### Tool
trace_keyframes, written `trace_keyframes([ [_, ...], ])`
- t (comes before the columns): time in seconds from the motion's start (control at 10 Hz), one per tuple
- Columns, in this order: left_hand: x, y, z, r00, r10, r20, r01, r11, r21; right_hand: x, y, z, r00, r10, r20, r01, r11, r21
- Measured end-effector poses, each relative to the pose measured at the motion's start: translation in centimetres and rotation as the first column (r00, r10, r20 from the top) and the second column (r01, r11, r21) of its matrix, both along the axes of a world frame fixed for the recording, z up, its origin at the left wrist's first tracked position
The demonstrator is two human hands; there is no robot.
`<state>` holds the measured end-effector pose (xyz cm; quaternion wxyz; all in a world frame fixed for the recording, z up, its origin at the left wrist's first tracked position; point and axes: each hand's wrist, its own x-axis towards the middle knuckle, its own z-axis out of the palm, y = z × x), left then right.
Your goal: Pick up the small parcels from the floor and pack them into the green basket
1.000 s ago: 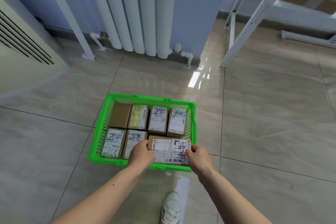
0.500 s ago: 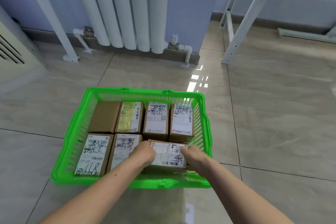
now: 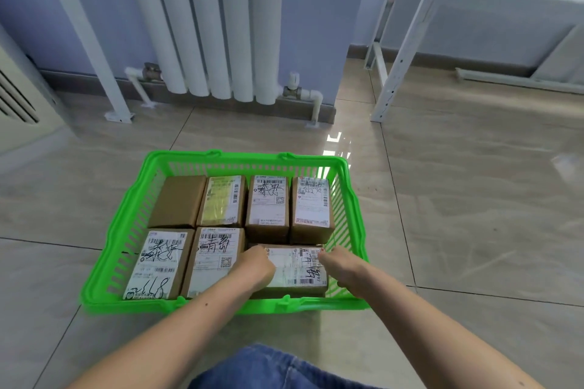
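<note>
Basket on floor, last parcel in both hands.

Tiled floor [image 3: 474, 199], radiator [image 3: 205, 25] at far wall. Green basket [image 3: 104, 265] on floor, packed: four parcels in far row [image 3: 240, 202], two in near row at left [image 3: 186, 262]. Seventh parcel [image 3: 294, 268] lying crosswise in near right corner, label up. Left hand [image 3: 256, 265] closed on its left end, right hand [image 3: 341, 265] closed on its right end, against basket's right wall.
</note>
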<state>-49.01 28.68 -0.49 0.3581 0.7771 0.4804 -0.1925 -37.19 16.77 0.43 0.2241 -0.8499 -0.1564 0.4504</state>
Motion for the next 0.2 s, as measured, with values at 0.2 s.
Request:
trace_keyframes([
  [0.2, -3.6, 0.7, 2.9, 0.956, 0.048, 0.289, -0.005, 0.989, -0.146, 0.7, -3.1, 4.1, 0.996, -0.075, 0.055, 0.059, 0.967, 0.246],
])
